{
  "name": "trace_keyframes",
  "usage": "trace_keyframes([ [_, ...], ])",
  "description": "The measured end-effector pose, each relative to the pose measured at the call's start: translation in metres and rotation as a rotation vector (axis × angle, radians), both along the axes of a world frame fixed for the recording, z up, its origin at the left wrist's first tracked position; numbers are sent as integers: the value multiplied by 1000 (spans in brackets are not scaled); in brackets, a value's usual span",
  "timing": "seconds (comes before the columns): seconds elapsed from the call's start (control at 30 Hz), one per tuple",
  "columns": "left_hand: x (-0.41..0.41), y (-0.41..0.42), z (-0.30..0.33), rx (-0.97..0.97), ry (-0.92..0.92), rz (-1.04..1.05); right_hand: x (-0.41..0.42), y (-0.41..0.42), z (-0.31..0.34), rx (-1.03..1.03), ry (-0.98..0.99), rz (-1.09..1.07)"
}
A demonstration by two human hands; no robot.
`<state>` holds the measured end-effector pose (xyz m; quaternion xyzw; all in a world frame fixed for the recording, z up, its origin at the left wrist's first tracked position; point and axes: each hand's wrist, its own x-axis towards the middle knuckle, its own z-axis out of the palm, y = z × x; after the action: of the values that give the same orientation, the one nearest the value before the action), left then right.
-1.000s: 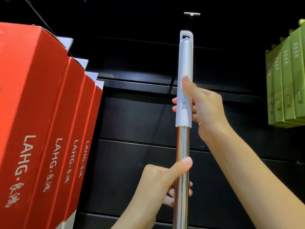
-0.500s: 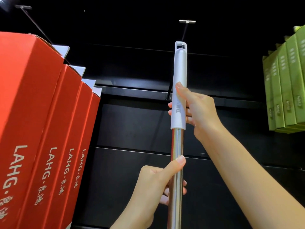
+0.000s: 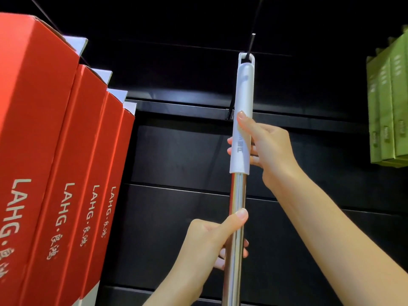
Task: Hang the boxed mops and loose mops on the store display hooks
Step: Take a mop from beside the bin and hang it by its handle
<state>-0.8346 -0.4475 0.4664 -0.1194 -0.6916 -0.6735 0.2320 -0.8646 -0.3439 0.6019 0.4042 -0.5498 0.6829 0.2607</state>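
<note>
A loose mop stands upright at centre, with a shiny steel pole (image 3: 237,195) and a white plastic handle (image 3: 244,89). My right hand (image 3: 267,149) grips the lower part of the white handle. My left hand (image 3: 212,241) grips the steel pole lower down. The hanging loop (image 3: 246,59) at the handle's top sits around a thin black display hook (image 3: 251,44) that reaches out from the dark wall. The mop head is out of view below.
Several red LAHG boxes (image 3: 55,162) hang in a row at the left, close to the mop. Green boxes (image 3: 390,102) hang at the right edge. A dark slat wall (image 3: 176,151) lies behind.
The mop's top loop, earlier below the hook's front end, now sits on the hook's wire. Both hands keep their grips on the mop. The view has tilted.
</note>
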Motion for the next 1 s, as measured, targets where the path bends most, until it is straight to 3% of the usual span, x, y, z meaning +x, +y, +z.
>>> trace_keyframes([
  [1.0,-131,-39,-11,-113,-54,193,-126,-50,-11,87,-201,-207],
])
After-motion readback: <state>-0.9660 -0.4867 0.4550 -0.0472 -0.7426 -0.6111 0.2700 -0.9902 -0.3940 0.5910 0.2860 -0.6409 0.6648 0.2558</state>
